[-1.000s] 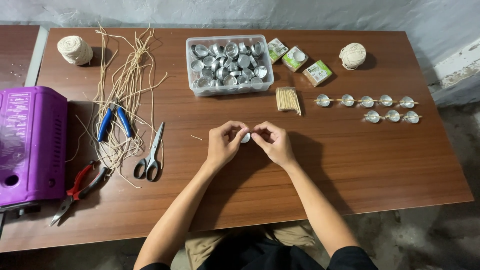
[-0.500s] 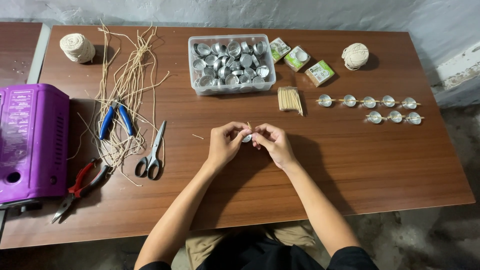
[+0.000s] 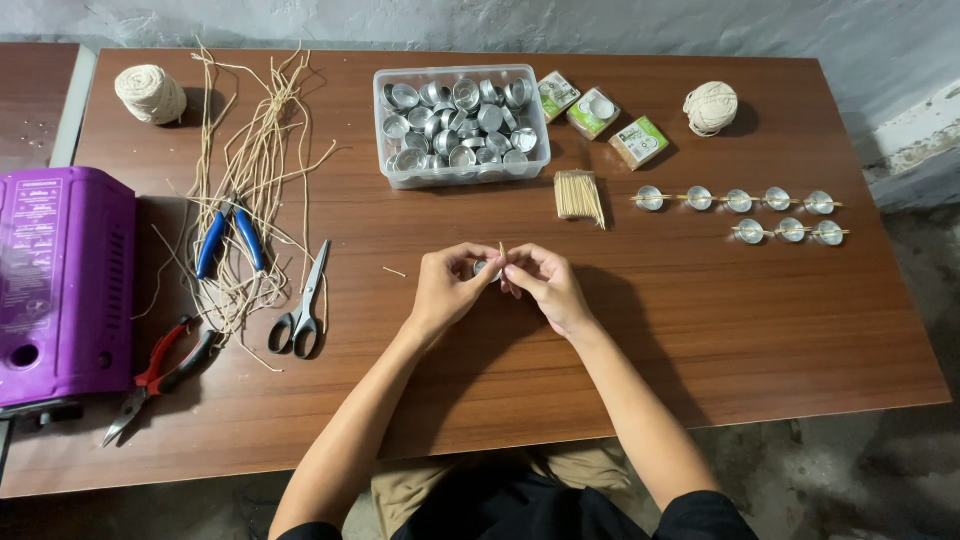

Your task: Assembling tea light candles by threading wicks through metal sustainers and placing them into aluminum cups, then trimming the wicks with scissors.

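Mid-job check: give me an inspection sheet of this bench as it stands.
Surface: brown wooden table, bare in front of the hands.
Job's things: small metal cup with a thin stick held between left hand and right hand.
Clutter: clear tub of metal cups, bundle of sticks, two rows of cups on sticks, three small boxes, two twine balls, loose cord strands, blue pliers, scissors, red pliers, purple machine.
Hands: both pinching the cup.
Cables: nothing seen.
Surroundings: grey wall, concrete floor.
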